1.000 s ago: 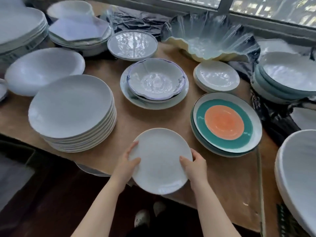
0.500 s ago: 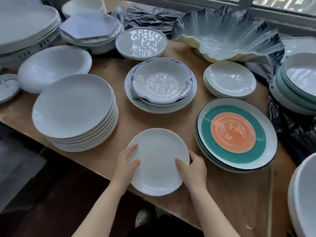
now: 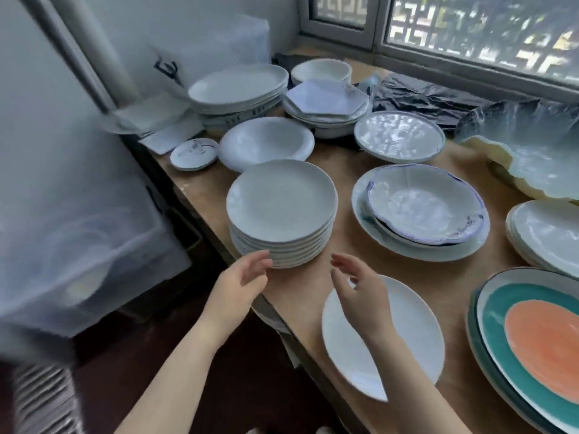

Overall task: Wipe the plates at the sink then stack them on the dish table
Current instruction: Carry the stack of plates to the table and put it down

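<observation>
A single white plate (image 3: 413, 333) lies on the brown dish table (image 3: 391, 267) near its front edge, partly hidden by my right forearm. My right hand (image 3: 360, 289) hovers above the plate's left part with fingers straight, holding nothing. My left hand (image 3: 241, 280) is off the plate, fingers relaxed, its fingertips close to the bottom of a tall stack of white plates (image 3: 282, 211). I cannot tell if the fingertips touch the stack.
Around stand a blue-rimmed bowl on a plate (image 3: 423, 211), a teal and orange plate stack (image 3: 532, 343), white bowls (image 3: 266, 142), hexagonal plates (image 3: 326, 100) and a shell-shaped dish (image 3: 532, 164). A clear plastic bin (image 3: 78, 230) stands left of the table; windows behind.
Both hands have let go of the single white plate, which now lies on the table. My left hand moved toward the tall stack. The view swung left.
</observation>
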A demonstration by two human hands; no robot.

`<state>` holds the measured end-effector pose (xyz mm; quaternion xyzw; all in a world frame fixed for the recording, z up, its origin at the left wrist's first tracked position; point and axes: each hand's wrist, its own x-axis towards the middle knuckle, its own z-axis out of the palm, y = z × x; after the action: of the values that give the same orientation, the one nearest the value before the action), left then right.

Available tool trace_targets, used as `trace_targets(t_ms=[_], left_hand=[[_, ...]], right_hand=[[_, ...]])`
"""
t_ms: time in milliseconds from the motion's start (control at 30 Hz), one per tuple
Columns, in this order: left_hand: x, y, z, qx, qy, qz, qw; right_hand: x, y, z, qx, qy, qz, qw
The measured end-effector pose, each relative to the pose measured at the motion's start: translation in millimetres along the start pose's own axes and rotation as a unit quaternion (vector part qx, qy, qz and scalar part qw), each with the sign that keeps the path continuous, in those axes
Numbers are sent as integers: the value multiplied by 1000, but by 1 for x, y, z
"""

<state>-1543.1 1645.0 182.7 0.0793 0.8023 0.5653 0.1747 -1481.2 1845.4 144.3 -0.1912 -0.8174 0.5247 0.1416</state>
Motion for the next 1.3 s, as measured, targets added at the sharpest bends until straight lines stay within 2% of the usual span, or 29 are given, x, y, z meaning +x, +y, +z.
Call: trace_targets(t_ms=[167, 300, 400, 533, 733, 933, 1133, 1233, 1300], left_hand=[[-57, -8, -121, -48, 143, 22, 988], [-128, -19, -228, -80, 262, 50, 961], [-193, -19, -320, -90, 348, 84, 929], [-305, -14, -441, -35, 452, 138, 881], [-487, 1, -587, 128, 597, 162, 775], [-626, 3, -679, 188, 708, 168, 659], [-727, -33, -767, 205, 796, 155, 549], [-774, -55, -808, 196, 840, 131, 489], [-805, -76, -830, 198, 858, 106, 463]], right_hand=[[3, -90, 89, 82, -91, -82, 989], [-33, -185, 179, 120, -200, -162, 959], [-80, -276, 257, 170, -265, -230, 921], [-177, -406, 359, 267, -374, -289, 840], [-329, -556, 469, 326, -533, -375, 685], [-459, -654, 562, 348, -624, -421, 559], [-569, -726, 673, 395, -668, -424, 466], [-627, -758, 737, 410, -697, -396, 436], [-670, -772, 781, 415, -721, -367, 415]])
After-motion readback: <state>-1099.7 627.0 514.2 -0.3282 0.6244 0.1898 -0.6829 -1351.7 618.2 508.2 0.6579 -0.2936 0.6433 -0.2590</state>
